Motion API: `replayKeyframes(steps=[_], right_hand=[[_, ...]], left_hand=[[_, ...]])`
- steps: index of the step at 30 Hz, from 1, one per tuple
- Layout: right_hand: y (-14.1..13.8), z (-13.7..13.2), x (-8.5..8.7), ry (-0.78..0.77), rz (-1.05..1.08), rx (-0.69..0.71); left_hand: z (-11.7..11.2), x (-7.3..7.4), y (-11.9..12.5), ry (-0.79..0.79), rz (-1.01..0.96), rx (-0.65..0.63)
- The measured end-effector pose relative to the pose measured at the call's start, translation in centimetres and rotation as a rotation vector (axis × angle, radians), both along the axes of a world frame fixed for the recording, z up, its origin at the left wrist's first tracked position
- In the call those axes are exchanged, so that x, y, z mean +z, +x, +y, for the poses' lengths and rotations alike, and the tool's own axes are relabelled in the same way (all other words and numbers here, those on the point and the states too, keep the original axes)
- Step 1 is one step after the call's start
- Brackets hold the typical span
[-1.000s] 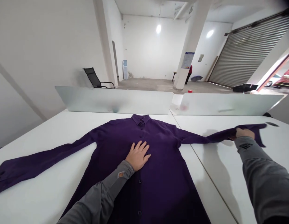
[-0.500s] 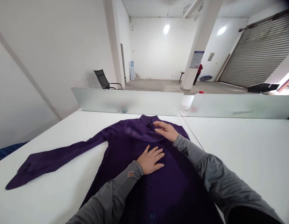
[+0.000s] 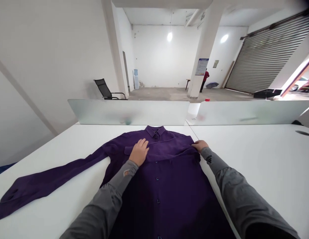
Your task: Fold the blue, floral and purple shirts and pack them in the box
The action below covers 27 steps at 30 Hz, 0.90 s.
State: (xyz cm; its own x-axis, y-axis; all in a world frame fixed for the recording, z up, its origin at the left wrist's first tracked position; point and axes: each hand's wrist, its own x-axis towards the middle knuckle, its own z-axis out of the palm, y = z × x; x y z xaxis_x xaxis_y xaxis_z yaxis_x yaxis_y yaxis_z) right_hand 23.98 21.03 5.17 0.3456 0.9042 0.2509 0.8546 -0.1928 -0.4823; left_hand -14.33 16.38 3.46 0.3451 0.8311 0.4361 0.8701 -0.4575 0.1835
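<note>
A dark purple button-up shirt [image 3: 174, 189] lies front up on a white table, its collar toward the far edge. One sleeve stretches out to the left; the other is folded across the chest, its cuff end left of the buttons. My left hand [image 3: 139, 153] rests flat on the folded sleeve near that cuff, fingers extended. At the shirt's right edge, just below the shoulder, my right hand [image 3: 200, 146] pinches the cloth where the sleeve doubles over. Both my forearms are in grey sleeves.
Frosted divider panels [image 3: 134, 113] stand along the far edge of the white table [image 3: 254, 166]. A seam between tabletops runs right of the shirt. Beyond are a black chair [image 3: 104, 89], a pillar [image 3: 199, 49] and a person in red [image 3: 205, 77].
My left hand has moved left and up from the button line onto the sleeve near the cuff. My right hand has gone from near the collar to the right edge and taken hold of cloth.
</note>
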Motion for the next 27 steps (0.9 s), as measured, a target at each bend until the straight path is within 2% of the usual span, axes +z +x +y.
replayKeyframes(steps=[2,4,7,10,11,12,14,16,18,20,22,25,27], right_hand=[[-1.1,1.3,-0.4,0.025,-0.041,-0.013],[-1.7,2.1,-0.7,0.065,-0.079,-0.031],[-1.7,2.2,-1.1,0.073,-0.124,-0.041],[-1.8,1.1,-1.0,0.089,-0.17,-0.072],[-2.0,0.5,-0.9,0.127,-0.201,-0.034],[-2.1,0.0,-0.7,0.158,-0.233,0.063],[-2.6,-1.2,-0.5,0.164,-0.282,0.373],[-2.8,-2.5,-0.5,0.086,-0.295,0.658],[-2.5,-3.5,-0.8,0.019,-0.289,0.784],[-1.7,-4.2,-1.1,-0.009,-0.255,0.837],[-0.9,-4.5,-1.3,-0.012,-0.246,0.799],[-0.6,-4.4,-1.1,0.122,-0.292,0.525],[-1.9,-3.9,-0.9,0.255,-0.329,0.385]], left_hand=[[1.8,-1.1,-1.4,-0.141,0.126,0.068],[2.6,-2.1,-2.0,-0.226,0.192,0.123],[2.8,-2.8,-1.8,-0.225,0.2,0.193],[2.5,-2.7,-1.3,-0.186,0.177,0.196],[2.5,-2.6,-1.2,-0.176,0.162,0.189],[2.4,-2.5,-1.2,-0.17,0.143,0.183],[2.3,-2.3,-1.2,-0.165,0.094,0.18],[2.1,-2.1,-1.3,-0.161,0.042,0.167],[2.0,-1.9,-1.3,-0.163,0.007,0.153],[2.1,-1.6,-1.4,-0.171,-0.004,0.155],[2.2,-1.2,-1.4,-0.177,-0.012,0.159],[2.0,-0.2,-1.4,-0.16,-0.042,0.175],[1.4,0.6,-2.3,-0.134,-0.079,0.252]])
